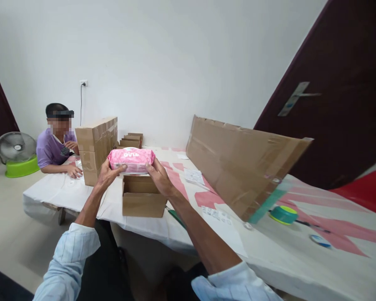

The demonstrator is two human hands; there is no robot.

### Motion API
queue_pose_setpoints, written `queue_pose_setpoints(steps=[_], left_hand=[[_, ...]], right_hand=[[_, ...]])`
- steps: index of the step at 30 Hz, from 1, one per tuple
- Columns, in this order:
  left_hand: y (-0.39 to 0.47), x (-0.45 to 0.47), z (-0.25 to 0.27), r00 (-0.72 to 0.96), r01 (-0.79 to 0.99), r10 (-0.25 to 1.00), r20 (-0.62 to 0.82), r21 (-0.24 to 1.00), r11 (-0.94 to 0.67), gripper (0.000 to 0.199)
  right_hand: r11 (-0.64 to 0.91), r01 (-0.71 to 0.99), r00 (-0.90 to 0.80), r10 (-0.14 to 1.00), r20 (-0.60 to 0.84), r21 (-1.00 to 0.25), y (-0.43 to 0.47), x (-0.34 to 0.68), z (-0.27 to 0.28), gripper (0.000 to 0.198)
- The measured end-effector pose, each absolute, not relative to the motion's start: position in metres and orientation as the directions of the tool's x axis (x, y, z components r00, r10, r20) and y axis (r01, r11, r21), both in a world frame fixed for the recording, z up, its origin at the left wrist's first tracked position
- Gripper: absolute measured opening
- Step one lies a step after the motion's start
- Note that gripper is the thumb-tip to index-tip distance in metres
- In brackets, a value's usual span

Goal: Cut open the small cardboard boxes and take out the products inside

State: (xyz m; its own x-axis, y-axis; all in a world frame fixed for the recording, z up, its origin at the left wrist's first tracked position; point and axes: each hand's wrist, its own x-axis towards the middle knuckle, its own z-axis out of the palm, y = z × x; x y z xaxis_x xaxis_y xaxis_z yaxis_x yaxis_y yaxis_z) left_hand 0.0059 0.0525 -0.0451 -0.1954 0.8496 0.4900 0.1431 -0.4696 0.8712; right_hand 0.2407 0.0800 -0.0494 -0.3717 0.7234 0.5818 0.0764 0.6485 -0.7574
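A pink soft pack (132, 160) with white lettering, which looks like a pack of wet wipes, is held up in front of me. My left hand (108, 173) grips its left end, thumb along the near side. At the right end, my right hand (159, 175) holds it the same way. Just below the pack stands an open cardboard box (144, 204) at the table's near edge; its inside shows only in part. A green flat object (176, 218) lies right of the box, partly behind my right forearm.
A tall cardboard carton (90, 154) stands on the table (113, 205) at left, a person in purple (52, 150) leaning beside it. Smaller boxes (131, 141) sit behind. Rightward are a large cardboard panel (238, 159), papers (219, 217), a green tape roll (283, 215) and a blue-white roll (320, 241).
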Motion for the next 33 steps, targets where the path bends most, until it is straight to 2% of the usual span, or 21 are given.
queue_pose_setpoints(steps=[3,6,12,15,19,25,29,33], left_hand=[[0.05,0.012,-0.028,-0.14,0.113,0.79,0.596,0.803,-0.586,0.081],[0.044,0.018,-0.011,-0.094,0.083,0.746,0.66,0.752,-0.655,0.078],[0.018,0.03,0.018,-0.054,0.118,0.663,0.747,0.664,-0.738,0.068],[0.002,0.033,0.028,0.002,0.133,0.638,0.77,0.632,-0.764,0.072],[-0.007,0.028,0.031,0.055,0.186,0.69,0.721,0.672,-0.717,0.091],[0.018,0.02,0.024,0.039,-0.001,0.778,0.627,0.779,-0.627,0.074],[0.042,0.02,0.02,-0.003,-0.052,0.765,0.644,0.764,-0.643,0.072],[0.065,0.01,0.016,-0.088,-0.067,0.743,0.664,0.74,-0.669,0.072]], right_hand=[[0.673,-0.022,-0.307,0.699,0.646,-0.739,0.067,0.244,-0.031,0.084],[0.711,-0.038,-0.282,0.666,0.69,-0.702,0.059,0.248,-0.015,0.087],[0.762,-0.038,-0.23,0.623,0.748,-0.647,0.048,0.261,0.004,0.091],[0.782,-0.077,-0.206,0.595,0.777,-0.619,0.043,0.265,0.004,0.088],[0.785,-0.058,-0.261,0.585,0.768,-0.617,0.043,0.269,0.001,0.089],[0.814,-0.004,-0.317,0.55,0.773,-0.581,0.048,0.271,0.005,0.085],[0.838,0.047,-0.305,0.53,0.791,-0.544,0.056,0.274,0.003,0.08],[0.836,0.192,-0.202,0.546,0.813,-0.513,0.078,0.294,-0.027,0.072]])
